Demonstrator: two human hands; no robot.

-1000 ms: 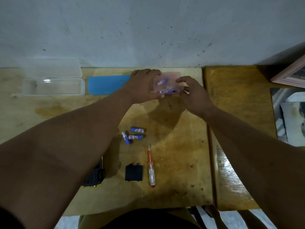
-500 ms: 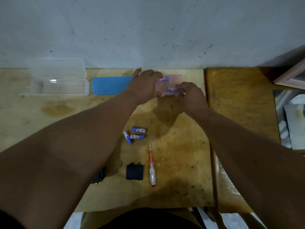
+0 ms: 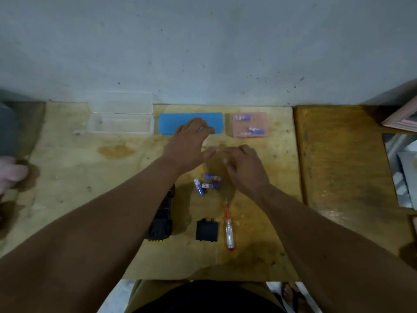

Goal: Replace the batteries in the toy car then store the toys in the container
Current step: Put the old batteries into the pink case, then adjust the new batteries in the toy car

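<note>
Both hands empty: left hand [image 3: 189,147] spread, right hand [image 3: 244,168] loosely curled, hovering above three loose batteries [image 3: 206,184] at frame centre, likely next pick. Toy car [image 3: 162,216] lies underside up at lower centre, battery cover [image 3: 207,230] off beside it, ready for cells.

Bare table [image 3: 259,256] right of screwdriver [image 3: 229,231]

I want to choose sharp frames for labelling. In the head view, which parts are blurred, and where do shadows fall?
Head view: both the left hand and right hand are motion-blurred at the fingers; the batteries, cover and screwdriver look sharper; soft shadows lie under the hands; the table's edges curve from wide-angle distortion.
</note>
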